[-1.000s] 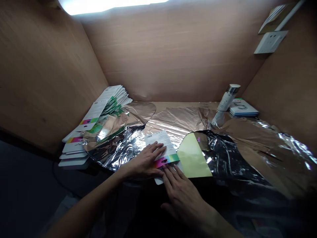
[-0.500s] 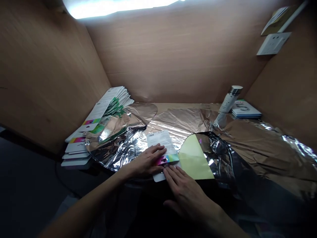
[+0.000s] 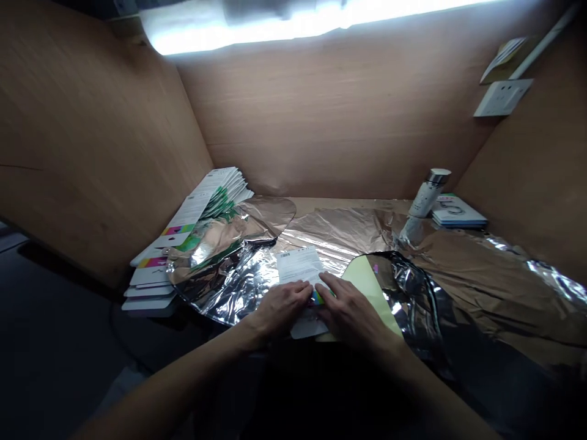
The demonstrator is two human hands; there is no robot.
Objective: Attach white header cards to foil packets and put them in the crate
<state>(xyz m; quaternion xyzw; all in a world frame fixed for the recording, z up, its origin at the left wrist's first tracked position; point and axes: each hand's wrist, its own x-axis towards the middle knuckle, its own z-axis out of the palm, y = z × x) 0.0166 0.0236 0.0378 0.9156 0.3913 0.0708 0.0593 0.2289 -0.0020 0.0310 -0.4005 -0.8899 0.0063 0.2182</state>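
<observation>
a white paper card (image 3: 298, 266) lies on shiny foil between the hands. it has tiny print, a bar code and a bright rainbow strip. the left hand (image 3: 282, 305) lies on its left part and the right hand (image 3: 353, 308) on its right part. the fingers are a bit bent and touch the card, but i cannot tell if they pinch it or just press on it.

far left, a pile of cards (image 3: 151, 275) leans on the smooth wood wall (image 3: 92, 134). next comes crinkly silver foil (image 3: 224, 287) with a round edge, then a flat pale yellow sheet (image 3: 367, 293). to the right is wrinkly copper foil (image 3: 490, 293) on the wood desk (image 3: 348, 204). behind it stand a silver-topped bottle (image 3: 424, 201) and a flat book (image 3: 458, 212). a white wall plug (image 3: 503, 98) is up high.
</observation>
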